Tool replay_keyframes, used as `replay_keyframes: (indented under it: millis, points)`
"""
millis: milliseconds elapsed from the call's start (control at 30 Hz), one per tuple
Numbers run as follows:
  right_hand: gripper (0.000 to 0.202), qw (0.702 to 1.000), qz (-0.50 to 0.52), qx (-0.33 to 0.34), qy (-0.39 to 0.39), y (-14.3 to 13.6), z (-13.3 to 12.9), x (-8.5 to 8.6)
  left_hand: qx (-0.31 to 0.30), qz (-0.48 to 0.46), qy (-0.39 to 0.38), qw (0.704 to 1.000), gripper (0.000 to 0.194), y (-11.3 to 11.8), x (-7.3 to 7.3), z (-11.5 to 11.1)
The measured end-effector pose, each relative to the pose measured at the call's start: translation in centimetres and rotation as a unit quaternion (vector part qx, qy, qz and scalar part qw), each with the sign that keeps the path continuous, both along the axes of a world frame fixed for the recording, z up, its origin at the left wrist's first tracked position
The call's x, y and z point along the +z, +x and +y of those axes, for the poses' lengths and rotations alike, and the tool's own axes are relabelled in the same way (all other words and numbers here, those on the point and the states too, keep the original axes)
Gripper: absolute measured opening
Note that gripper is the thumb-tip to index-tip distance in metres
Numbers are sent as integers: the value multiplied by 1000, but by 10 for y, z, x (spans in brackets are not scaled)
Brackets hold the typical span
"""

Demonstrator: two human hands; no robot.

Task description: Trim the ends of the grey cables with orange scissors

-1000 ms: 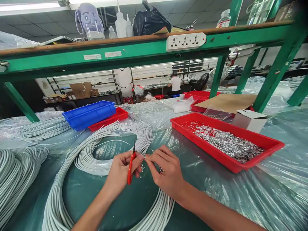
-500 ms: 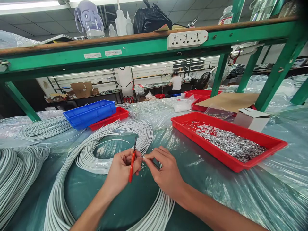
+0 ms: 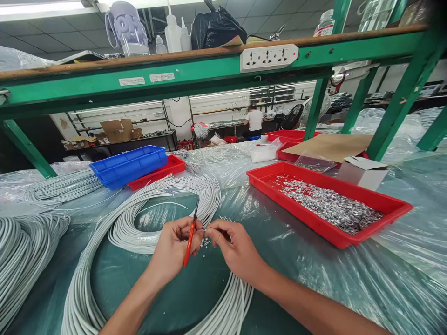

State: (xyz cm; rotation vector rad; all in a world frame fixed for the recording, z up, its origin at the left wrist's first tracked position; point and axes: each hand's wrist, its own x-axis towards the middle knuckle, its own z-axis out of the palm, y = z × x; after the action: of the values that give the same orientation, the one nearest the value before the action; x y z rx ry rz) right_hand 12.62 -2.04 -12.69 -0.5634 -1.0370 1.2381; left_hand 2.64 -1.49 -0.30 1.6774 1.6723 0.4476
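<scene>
My left hand (image 3: 176, 244) is closed around a slim orange-handled tool (image 3: 189, 244) with a thin dark tip pointing up and away. Its thumb and forefinger also pinch at a tiny shiny piece (image 3: 204, 228), mostly covered by the fingertips. From the right, my right hand (image 3: 235, 249) meets it, thumb and forefinger pressed together at the same spot; what they hold is too small to name. Behind and below both hands lies a large coil of white cable (image 3: 82, 279), its bundled loops curving around them. Small pale bits (image 3: 206, 242) lie on the green table just beneath the fingertips.
A red tray (image 3: 296, 197) of small metal pieces stands at the right, beside a white box (image 3: 365, 173). A blue tray (image 3: 129, 165) rests on a red one at the back left. More cable coils (image 3: 30, 265) lie left. A green shelf beam (image 3: 195, 74) crosses overhead.
My right fingertips have moved closer to the left ones, and the pale piece between them shows less. The orange-handled tool leans slightly more. The view has shifted a little.
</scene>
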Motion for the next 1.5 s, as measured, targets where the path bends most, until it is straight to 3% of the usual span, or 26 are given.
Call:
replay_keyframes:
  millis: [500,1000,1233,1500]
  points:
    - [43,961,162,222,-43,-3,12,-6,-39,6,11,999,10,-12,-2,2]
    - [44,968,143,201,-40,-3,11,-5,-24,1,4,1000,20,-9,-1,1]
    - [44,987,80,140,-23,-3,14,-8,-14,18,8,1000,21,-11,-2,2]
    - [37,986,100,124,-51,-4,12,-5,-15,31,12,999,23,-8,0,2]
